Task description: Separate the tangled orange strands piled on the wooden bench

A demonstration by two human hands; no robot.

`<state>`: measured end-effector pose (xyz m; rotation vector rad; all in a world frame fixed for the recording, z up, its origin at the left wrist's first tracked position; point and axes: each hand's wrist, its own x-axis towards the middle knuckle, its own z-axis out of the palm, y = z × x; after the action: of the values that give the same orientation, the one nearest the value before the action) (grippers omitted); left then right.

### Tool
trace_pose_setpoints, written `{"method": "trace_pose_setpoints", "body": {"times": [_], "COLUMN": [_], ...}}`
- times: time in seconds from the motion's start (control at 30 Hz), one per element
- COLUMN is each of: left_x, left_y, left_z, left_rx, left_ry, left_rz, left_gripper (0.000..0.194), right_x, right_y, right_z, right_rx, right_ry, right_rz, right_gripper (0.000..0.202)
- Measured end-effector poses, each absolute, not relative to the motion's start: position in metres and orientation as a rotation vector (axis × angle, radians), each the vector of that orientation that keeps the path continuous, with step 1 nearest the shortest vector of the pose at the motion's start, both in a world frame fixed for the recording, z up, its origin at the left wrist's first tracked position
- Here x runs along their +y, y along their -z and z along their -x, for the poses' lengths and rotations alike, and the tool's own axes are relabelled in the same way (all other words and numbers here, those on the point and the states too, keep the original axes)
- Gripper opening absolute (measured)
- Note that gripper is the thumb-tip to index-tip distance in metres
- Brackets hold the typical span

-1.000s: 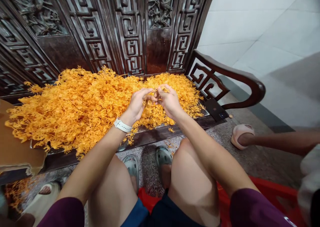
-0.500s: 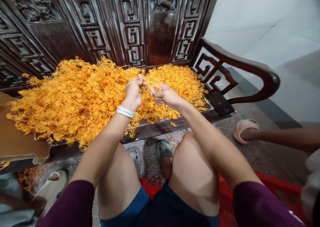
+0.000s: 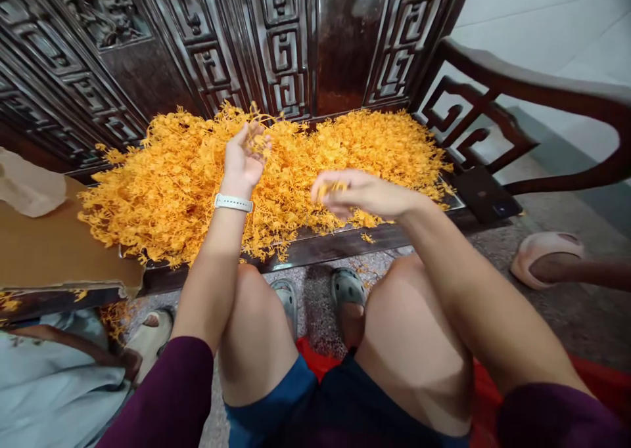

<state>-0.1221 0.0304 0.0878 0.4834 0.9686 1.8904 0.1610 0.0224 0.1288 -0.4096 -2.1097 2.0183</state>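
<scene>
A big heap of orange plastic sprigs [image 3: 177,172] covers the seat of a dark carved wooden bench [image 3: 340,244]. My left hand [image 3: 244,156], with a white watch band on the wrist, is raised over the heap and holds a small orange sprig at its fingertips. My right hand [image 3: 359,195] hovers lower, to the right, above the bench's front edge. Its fingers are curled around a small bunch of orange sprigs [image 3: 331,188]. The two hands are apart.
A black phone [image 3: 486,198] lies on the seat's right end by the armrest [image 3: 542,87]. Brown cardboard [image 3: 54,251] covers the bench's left part. Another person's slippered foot [image 3: 547,261] is at right; another person's foot and clothing [image 3: 59,369] at lower left. A red stool [image 3: 591,376] is under me.
My hands, close together a second ago, have pulled apart: the left rose up and back over the heap, the right dropped slightly right. The camera shifted right and closer.
</scene>
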Motion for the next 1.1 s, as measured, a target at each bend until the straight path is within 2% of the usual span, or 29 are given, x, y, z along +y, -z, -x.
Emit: {"method": "trace_pose_setpoints", "body": {"times": [0.07, 0.17, 0.33, 0.47, 0.63, 0.87, 1.03, 1.1], "left_x": [0.030, 0.031, 0.027, 0.017, 0.008, 0.003, 0.004, 0.004], "left_y": [-0.087, -0.086, -0.089, -0.096, -0.103, -0.104, -0.103, -0.102], "left_z": [0.111, 0.091, 0.066, 0.053, 0.044, 0.037, 0.028, 0.022], "left_rx": [0.992, 1.031, 1.026, 1.051, 1.041, 0.991, 0.969, 1.006], "left_ry": [-1.836, -1.739, -1.638, -1.624, -1.582, -1.602, -1.600, -1.578], "left_rz": [-0.553, -0.637, -0.777, -0.811, -0.802, -0.682, -0.678, -0.690], "left_gripper": [0.032, 0.034, 0.031, 0.032, 0.023, 0.014, 0.014, 0.015], "right_x": [0.043, 0.072, 0.087, 0.093, 0.100, 0.074, 0.059, 0.056], "right_y": [-0.123, -0.112, -0.101, -0.091, -0.084, -0.098, -0.102, -0.103], "right_z": [-0.161, -0.159, -0.156, -0.157, -0.160, -0.153, -0.141, -0.139], "right_rx": [-1.642, -1.110, -0.857, -0.915, -1.026, -1.400, -1.671, -1.673], "right_ry": [-1.809, -1.574, -1.529, -1.531, -1.479, -1.461, -1.471, -1.457], "right_rz": [0.769, 1.126, 1.238, 1.143, 1.103, 1.018, 0.791, 0.731], "right_gripper": [0.017, 0.037, 0.052, 0.052, 0.051, 0.009, 0.028, 0.027]}}
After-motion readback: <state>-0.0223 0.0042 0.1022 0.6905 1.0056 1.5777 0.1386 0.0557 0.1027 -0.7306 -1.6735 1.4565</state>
